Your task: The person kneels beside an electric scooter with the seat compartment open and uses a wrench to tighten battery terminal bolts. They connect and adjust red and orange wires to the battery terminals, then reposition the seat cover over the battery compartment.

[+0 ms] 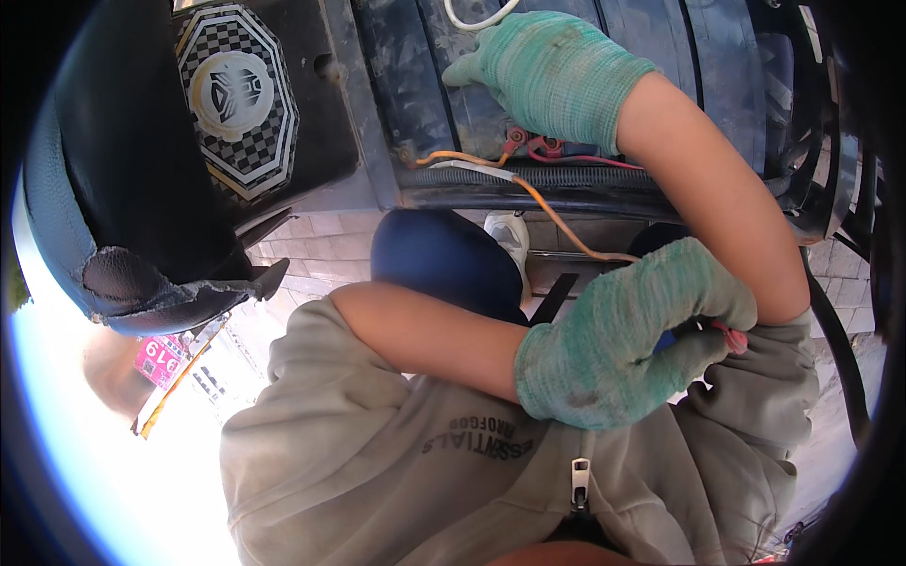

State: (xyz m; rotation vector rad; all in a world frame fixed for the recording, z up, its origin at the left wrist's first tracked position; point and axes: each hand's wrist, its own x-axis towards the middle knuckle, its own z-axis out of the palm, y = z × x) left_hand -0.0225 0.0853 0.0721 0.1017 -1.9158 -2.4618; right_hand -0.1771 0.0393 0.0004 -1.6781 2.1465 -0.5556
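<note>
My left hand (632, 335) in a mint knitted glove is closed on a small red connector (732, 338), with something blue partly showing between the fingers; an orange wire (552, 212) runs to behind this hand. My right hand (538, 71), gloved alike, rests over the dark battery blocks (406, 66) at the top, its leading finger stretched out to the left and the others partly hidden. A white cable loop (477, 21) lies beside it. Below it, red terminals (547, 146) join the orange wire and a red wire (613, 162), alongside black corrugated tubing (595, 177).
A black seat (123, 160) with torn edges stands at the left beside a panel with a checkered sticker (236, 99). A pink tag (159, 360) hangs below. A dark frame (830, 189) borders the right. My knee (434, 255) and paving (311, 245) show underneath.
</note>
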